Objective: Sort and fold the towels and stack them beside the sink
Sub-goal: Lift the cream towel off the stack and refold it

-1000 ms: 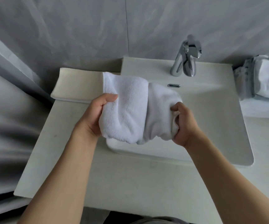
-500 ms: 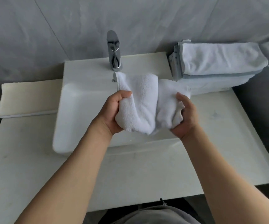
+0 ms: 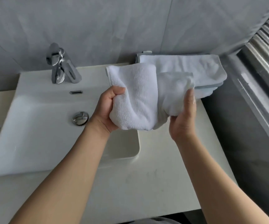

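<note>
Left hand: gripping the folded white terry towel between both hands.
Right hand: cupping its right end.
Stack of folded pale-blue towels: lying just beyond.

White towel, centre frame: thick terry cloth, looped nap, matt and fuzzy. Stacked towels, upper right: smoother, flatter-weave cloth, pale blue-white with grey edging, matt. Sink, left: glazed white ceramic, glossy, smooth. Tap, upper left: polished chrome metal, mirror-bright; drain plug and overflow slot the same chrome. Countertop, lower frame: cream stone-like slab, smooth, low sheen. Wall, top: grey marbled tile, satin finish.
</note>
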Demonstrator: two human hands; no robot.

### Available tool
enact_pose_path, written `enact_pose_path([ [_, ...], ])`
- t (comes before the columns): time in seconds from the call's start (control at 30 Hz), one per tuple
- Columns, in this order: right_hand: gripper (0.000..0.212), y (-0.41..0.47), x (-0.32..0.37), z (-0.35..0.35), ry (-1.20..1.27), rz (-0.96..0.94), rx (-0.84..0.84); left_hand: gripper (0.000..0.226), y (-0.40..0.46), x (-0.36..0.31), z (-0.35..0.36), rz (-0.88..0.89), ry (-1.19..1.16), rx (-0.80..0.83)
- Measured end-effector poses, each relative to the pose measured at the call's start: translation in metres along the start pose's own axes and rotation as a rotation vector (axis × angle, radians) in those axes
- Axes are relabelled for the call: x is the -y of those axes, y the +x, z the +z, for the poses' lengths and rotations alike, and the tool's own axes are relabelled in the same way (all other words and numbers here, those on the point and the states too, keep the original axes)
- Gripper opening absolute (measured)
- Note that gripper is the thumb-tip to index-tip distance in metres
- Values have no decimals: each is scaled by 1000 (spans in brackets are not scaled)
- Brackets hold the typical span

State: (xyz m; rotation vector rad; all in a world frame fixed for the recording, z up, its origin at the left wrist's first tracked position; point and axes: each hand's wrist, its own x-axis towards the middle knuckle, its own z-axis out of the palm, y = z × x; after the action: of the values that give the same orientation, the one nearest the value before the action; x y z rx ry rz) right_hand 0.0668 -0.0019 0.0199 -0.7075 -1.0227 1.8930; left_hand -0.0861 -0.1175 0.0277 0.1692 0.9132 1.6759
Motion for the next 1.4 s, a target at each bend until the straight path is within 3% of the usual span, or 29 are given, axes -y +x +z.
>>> enact_pose_path([
  [0.13,34,50,16,-27,-64,154,-33,45,40,9,34,61,-20,-6],
  [0.23,13,85,43,-38,59,249,-119,43,65,7,57,96,-39,6],
  [0.4,23,151,79,-59,406,216,-226,37,115,-15,74,212,-108,-73],
  [0.47,41,170,82,-70,491,226,-273,35,134,-21,69,233,-68,-130],
  [0.53,47,186,78,-79,483,276,-346,29,151,-25,65,192,23,-200],
  [0.67,29,195,53,-85,283,448,-484,32,180,-23,53,-72,373,-548],
  [0.73,36,200,47,-86,228,443,-485,35,192,-20,51,-59,469,-639],
  [0.87,26,214,57,-87,228,304,-435,26,206,-25,56,100,555,-575],
  [1.0,25,216,65,-89,413,334,-506,24,209,-21,52,72,603,-531],
  [1.3,34,212,49,-94,309,413,-539,23,207,-24,56,213,713,-565],
  [1.4,33,213,50,-92,160,440,-611,21,206,-24,52,193,840,-572],
])
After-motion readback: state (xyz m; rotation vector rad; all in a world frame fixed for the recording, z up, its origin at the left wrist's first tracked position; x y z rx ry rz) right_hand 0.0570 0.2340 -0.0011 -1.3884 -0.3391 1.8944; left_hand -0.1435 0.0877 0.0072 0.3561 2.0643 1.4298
